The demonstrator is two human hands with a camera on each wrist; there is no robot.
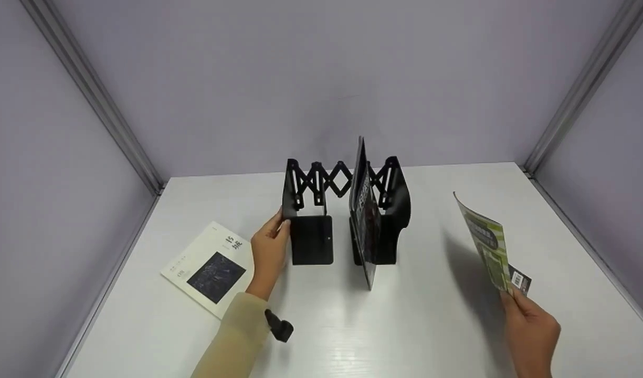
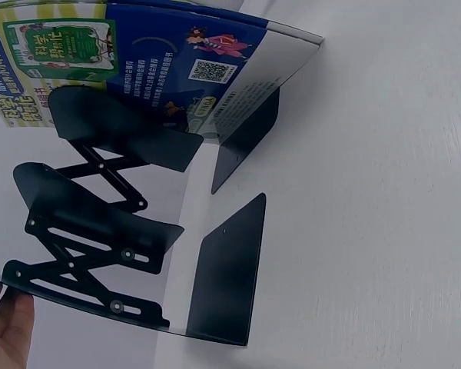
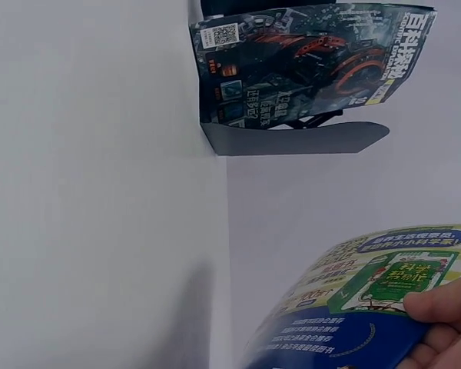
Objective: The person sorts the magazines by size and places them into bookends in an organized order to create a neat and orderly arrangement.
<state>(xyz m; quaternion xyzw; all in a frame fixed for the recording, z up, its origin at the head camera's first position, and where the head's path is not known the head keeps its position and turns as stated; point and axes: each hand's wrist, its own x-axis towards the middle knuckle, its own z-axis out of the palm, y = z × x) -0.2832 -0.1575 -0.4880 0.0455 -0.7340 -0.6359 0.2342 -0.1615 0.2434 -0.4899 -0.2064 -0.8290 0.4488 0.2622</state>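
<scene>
A black expandable book rack (image 1: 312,240) with a scissor-lattice back stands on the table. My left hand (image 1: 270,249) holds the outer edge of its left end plate, thumb on the near side; the fingers (image 2: 14,327) show at that plate in the left wrist view. Upright in the rack's right part are magazines, one with a dark cover (image 3: 307,61) and one with a blue and yellow back (image 2: 161,58). Off to the right, my right hand (image 1: 531,326) pinches a thin green magazine (image 1: 484,241) by its lower edge, above the table. Its blue and yellow side (image 3: 392,280) faces the right wrist camera.
A cream-coloured book (image 1: 211,268) with a dark square picture lies flat on the white table (image 1: 326,336), left of the rack. Behind the green magazine shows a dark corner with a barcode (image 1: 519,280). Pale walls (image 1: 248,79) enclose the table at the back and sides.
</scene>
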